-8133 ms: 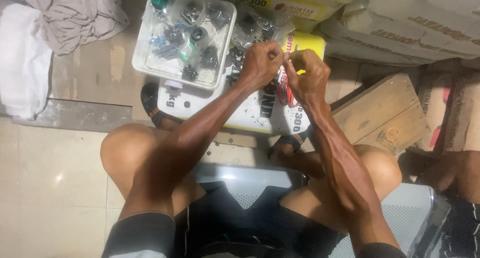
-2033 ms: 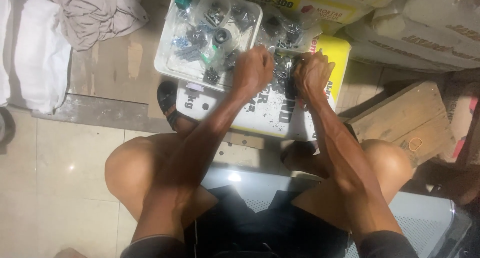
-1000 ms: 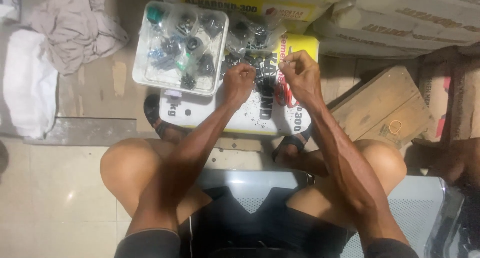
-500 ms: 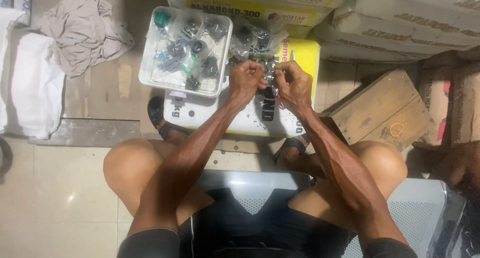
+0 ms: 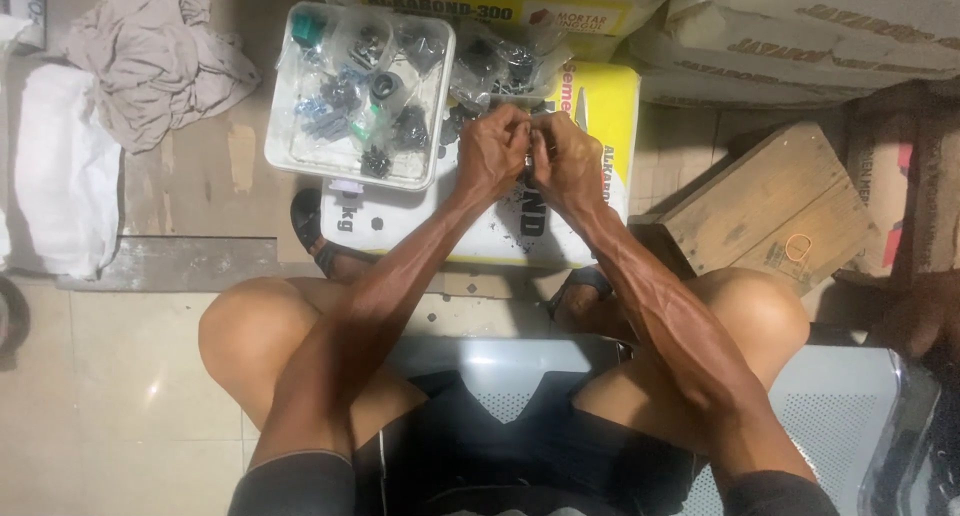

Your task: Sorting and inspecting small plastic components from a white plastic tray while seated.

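1. A tiled floor (image 5: 120,376) gives way at the far side to stacked sacks (image 5: 800,36). One white and yellow sack (image 5: 480,231) lies flat as a work surface, dusted with small dark bits.

2. Above that sack, the left hand (image 5: 490,156) and the right hand (image 5: 565,161) meet with fingertips pinched together on something small between them. What it is stays hidden behind the fingers. Both hands are curled tight, not loose.

3. A slip looks likely. The piece is tiny, and if the pinch eases it could fall among the dark bits on the sack and be hard to tell from them.

4. Just left of the hands, a shallow clear plastic tray (image 5: 285,151) overhangs the sack's far-left corner. A knock from the left wrist could tip its small bags of dark metal parts (image 5: 350,86) onto the floor.

5. More crinkled clear bags (image 5: 500,66) lie just beyond the fingers.

6. Right of the sack sits a rough wooden crate (image 5: 770,216). Far left lies soft, rumpled cloth (image 5: 150,56).
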